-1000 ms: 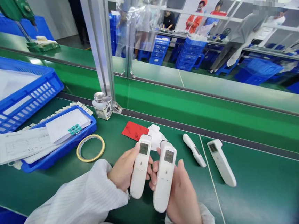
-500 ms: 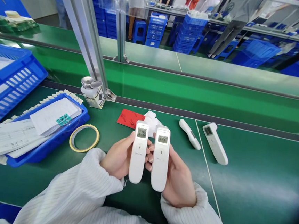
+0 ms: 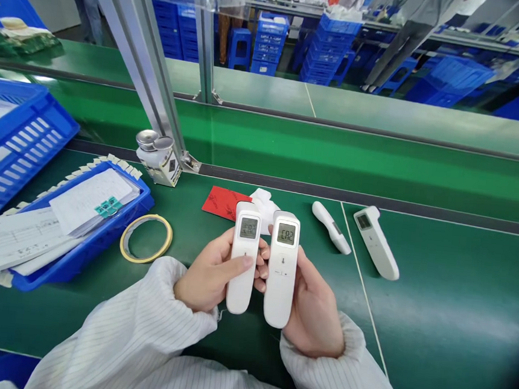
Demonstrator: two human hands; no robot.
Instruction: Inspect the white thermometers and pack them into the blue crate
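Observation:
My left hand [image 3: 204, 274] grips a white handheld thermometer [image 3: 241, 277] upright, with the thumb pressed across its front below the lit screen. My right hand [image 3: 315, 311] holds a second white thermometer [image 3: 280, 287] right beside it, its screen lit with characters. Both devices are side by side above the green table [image 3: 433, 331]. Two more white thermometers [image 3: 330, 227] [image 3: 377, 242] lie flat on the table to the right, beyond my hands.
A red card [image 3: 225, 203] and a white cloth [image 3: 265, 202] lie behind the hands. A yellow tape ring [image 3: 146, 238], a shallow blue tray [image 3: 96, 241] with papers, a large blue crate [image 3: 27, 150] and a small metal-topped bottle [image 3: 158, 158] are at left. An aluminium post [image 3: 138, 69] rises behind; people work in the background.
The view tilted down slightly. My left thumb moved onto the front of the left thermometer, and the right thermometer's screen tilted up a little.

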